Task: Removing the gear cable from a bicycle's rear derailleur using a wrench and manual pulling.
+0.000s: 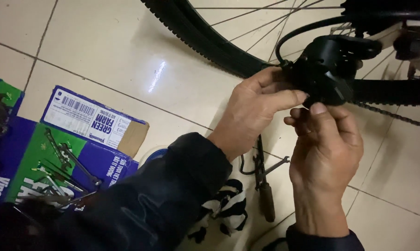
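The tiled floor [126, 56] fills the frame, pale and glossy, with a light reflection left of centre.

A bicycle wheel [205, 39] arcs across the top of the frame: black knobbly tyre, thin spokes, and a chain [395, 116] trailing toward the right edge. The bicycle frame tube runs dark along the right side.

A flattened blue and green cardboard box [94, 121] lies at the left of the frame. Several wrenches [70, 160] and other small metal tools rest on it.

The black component [328, 69], a rounded housing with a black cable looping from its upper left side, sits in the upper right of the frame, against the wheel and frame.

Left hand [256, 104]: centre of the frame, fingers curled around the left side of the black component, thumb extended toward its lower edge. Right hand [328, 139]: directly below, thumb tip pressed to the underside of the housing, fingers bent inward. Both hands grip the component; neither is spread.

A dark hand tool [263, 181] with a brown grip lies on the floor between the forearms. A black and white striped cloth [231, 202] lies beside it, lower centre.

Status, judged: the component is at the bicycle, held in both hands. Whether it is fastened cannot be determined. No tool is in hand.
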